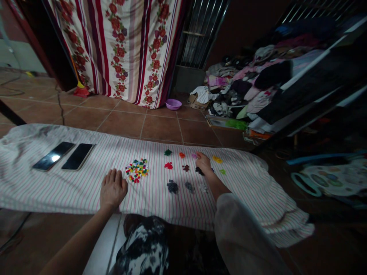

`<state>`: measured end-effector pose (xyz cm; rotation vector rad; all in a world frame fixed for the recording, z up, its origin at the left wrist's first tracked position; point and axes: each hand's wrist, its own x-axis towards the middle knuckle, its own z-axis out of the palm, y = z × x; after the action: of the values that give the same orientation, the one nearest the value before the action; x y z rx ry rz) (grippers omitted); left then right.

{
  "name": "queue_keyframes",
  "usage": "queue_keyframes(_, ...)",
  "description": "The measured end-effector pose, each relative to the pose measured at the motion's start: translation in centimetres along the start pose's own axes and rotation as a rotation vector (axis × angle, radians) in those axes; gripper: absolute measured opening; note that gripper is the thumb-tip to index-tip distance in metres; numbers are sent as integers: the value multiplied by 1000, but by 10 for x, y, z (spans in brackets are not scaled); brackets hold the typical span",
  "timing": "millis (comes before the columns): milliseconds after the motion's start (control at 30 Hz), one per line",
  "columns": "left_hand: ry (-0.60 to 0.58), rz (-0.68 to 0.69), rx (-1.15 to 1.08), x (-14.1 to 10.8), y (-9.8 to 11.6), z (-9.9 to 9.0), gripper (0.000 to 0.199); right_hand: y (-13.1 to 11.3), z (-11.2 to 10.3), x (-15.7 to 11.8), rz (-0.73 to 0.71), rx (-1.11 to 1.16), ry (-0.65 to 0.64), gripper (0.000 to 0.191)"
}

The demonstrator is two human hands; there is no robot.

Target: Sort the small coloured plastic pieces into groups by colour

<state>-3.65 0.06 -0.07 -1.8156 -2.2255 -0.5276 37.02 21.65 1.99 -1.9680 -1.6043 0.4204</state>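
Note:
My left hand (114, 188) lies flat on the striped cloth (94, 194), just left of a mixed pile of small coloured pieces (137, 170). Over on the right, my right hand (203, 162) has its fingers closed at a small pink-purple pile (194, 156); whether it holds a piece is too small to tell. Around it lie single-colour piles: green (168, 152), orange (182, 155), red (169, 165), dark brown (186, 168), yellow (217, 159) and light green (223, 172). Nearer me are dark grey (172, 186), grey (189, 186) and pale (203, 187) piles. My right hand partly covers a black pile (199, 171).
Two phones (54, 156) (78, 156) lie at the cloth's left. Beyond the table are a floral curtain (129, 49), a purple basin (173, 104), a red dustpan (82, 91) and heaped clothes (243, 80). A patterned plastic item (335, 179) is at the right.

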Motion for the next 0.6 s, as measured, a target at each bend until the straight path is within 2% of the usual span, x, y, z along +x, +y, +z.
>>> queue_keyframes(167, -4, -9, 0, 1, 2, -2, 50, -14, -2, -11, -52, -62, 23, 43)
queue_keyframes(367, 5, -19, -38, 0, 2, -2, 49, -47, 6, -39, -172, -8, 14, 39)
queue_keyframes(600, -45, -38, -53, 1, 4, -6, 51, -101, 33, -82, -480, 137, -135, 31)
